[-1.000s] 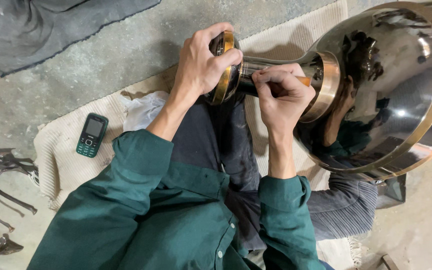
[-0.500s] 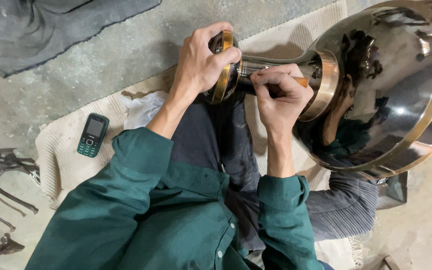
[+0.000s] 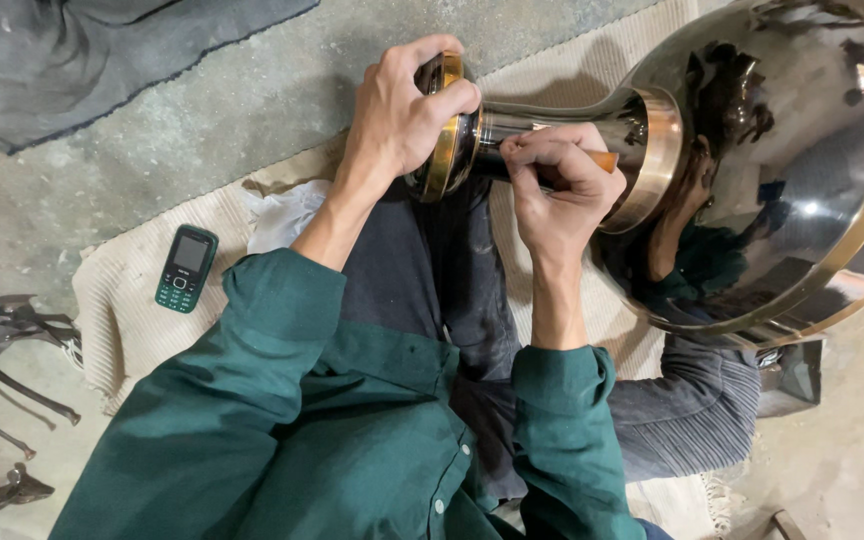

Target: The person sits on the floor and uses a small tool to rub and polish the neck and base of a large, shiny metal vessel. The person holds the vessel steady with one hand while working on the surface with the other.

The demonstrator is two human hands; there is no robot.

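Under the left hand [image 3: 407, 115], the round brass-rimmed foot [image 3: 444, 130] of a large polished metal vessel [image 3: 752, 170] was gripped, fingers wrapped closed over its edge. Just beside that grip, toward the bowl, the right hand [image 3: 552, 185] was pinched shut on a slim tool with an orange handle [image 3: 600, 160], its tip pressed against the narrow neck [image 3: 542, 125]; the tip itself was hidden behind the fingers. The vessel was laid sideways across the lap, bowl end well away from both grips, above a woven mat [image 3: 127, 310]. A green phone [image 3: 184, 268] was left on the mat, well apart from the left grip. Judged step: fine work on the neck, mid-way. Next move would call for the foot being held steady or turned slightly while light, controlled tool pressure is kept.
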